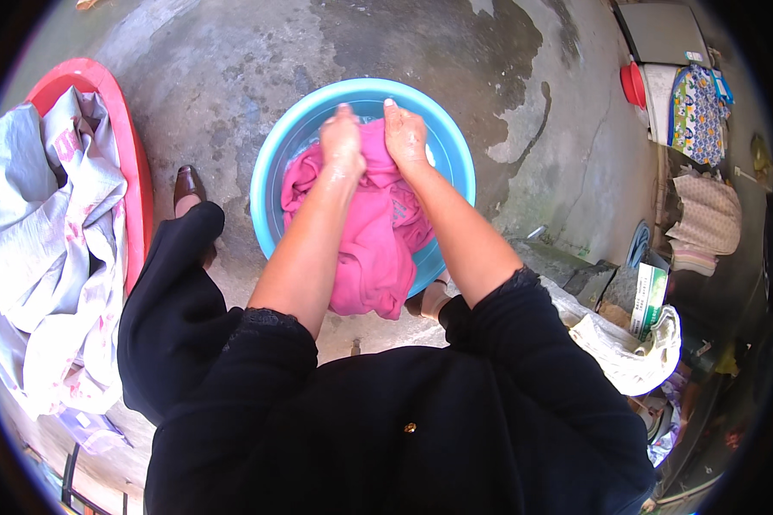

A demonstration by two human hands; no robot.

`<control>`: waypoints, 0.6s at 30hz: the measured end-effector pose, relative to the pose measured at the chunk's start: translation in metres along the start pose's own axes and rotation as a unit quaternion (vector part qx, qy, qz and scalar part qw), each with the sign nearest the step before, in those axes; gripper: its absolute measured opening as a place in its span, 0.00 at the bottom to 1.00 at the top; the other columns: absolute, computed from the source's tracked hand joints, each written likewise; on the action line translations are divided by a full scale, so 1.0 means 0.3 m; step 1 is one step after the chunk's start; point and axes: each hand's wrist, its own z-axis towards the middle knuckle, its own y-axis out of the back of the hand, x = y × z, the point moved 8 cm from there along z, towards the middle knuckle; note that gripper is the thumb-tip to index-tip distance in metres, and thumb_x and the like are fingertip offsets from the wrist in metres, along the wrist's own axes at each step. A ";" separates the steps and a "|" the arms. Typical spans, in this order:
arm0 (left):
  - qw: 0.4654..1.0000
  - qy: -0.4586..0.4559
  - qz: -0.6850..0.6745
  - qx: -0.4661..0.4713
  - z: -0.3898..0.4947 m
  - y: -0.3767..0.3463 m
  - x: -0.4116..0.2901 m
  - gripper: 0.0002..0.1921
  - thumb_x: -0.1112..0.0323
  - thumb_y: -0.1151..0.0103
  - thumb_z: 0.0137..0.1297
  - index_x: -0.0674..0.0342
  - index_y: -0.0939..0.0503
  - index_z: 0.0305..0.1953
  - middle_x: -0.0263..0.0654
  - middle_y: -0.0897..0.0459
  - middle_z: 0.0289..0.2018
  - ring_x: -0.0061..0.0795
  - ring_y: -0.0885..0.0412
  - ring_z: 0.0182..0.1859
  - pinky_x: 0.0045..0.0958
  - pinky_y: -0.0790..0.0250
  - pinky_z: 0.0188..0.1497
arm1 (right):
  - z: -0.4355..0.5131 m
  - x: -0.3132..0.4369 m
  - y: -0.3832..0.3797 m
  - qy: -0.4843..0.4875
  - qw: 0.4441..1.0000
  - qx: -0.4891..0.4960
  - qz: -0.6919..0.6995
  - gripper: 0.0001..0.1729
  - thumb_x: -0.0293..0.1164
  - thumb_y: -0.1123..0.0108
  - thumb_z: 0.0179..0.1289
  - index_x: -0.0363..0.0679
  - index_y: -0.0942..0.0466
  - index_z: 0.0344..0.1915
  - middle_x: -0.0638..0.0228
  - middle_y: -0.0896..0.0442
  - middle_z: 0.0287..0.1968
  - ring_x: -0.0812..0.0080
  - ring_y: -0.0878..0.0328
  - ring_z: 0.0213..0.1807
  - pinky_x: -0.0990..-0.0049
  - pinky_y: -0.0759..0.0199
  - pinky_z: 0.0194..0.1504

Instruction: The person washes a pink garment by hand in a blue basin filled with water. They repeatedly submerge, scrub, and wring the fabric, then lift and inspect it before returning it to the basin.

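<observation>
Between my feet stands a round blue plastic basin on the concrete floor. A wet pink garment lies bunched inside, and part of it hangs over the basin's near rim. Grey printing shows on one fold. My left hand, slightly blurred, is closed on the cloth near the far side. Beside it, my right hand grips the same garment, thumb pointing away from me. A stretch of pink fabric runs between both hands. Some whitish suds show along the basin's inner wall; the water beneath the cloth is mostly hidden.
At the left, a red plastic tub holds a large grey-white sheet spilling over its side. The concrete floor has wet patches. On the right are a white woven sack, a green-and-white box and a patterned cloth.
</observation>
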 end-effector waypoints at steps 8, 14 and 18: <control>0.946 -0.095 0.296 0.091 0.149 0.091 0.033 0.10 0.68 0.43 0.53 0.69 0.23 0.34 0.39 0.21 0.27 0.33 0.23 0.30 0.30 0.30 0.34 | -0.055 -0.057 -0.096 -0.022 0.998 0.056 -0.029 0.17 0.36 0.40 0.52 0.33 0.24 0.35 0.48 0.19 0.32 0.53 0.21 0.36 0.64 0.29 0.41; 0.794 -0.231 0.561 0.028 0.153 0.066 -0.007 0.09 0.72 0.40 0.50 0.72 0.20 0.30 0.44 0.16 0.32 0.36 0.18 0.35 0.34 0.28 0.40 | -0.012 -0.017 -0.157 -0.011 0.967 0.091 -0.236 0.11 0.32 0.44 0.53 0.35 0.19 0.29 0.45 0.20 0.32 0.48 0.21 0.39 0.58 0.28 0.45; 0.854 -0.220 0.471 0.012 0.190 0.083 0.034 0.07 0.72 0.42 0.52 0.71 0.20 0.30 0.44 0.17 0.31 0.37 0.18 0.34 0.37 0.28 0.39 | -0.023 0.015 -0.133 -0.004 0.976 0.054 -0.210 0.12 0.35 0.43 0.55 0.36 0.19 0.30 0.48 0.19 0.31 0.49 0.20 0.36 0.60 0.27 0.41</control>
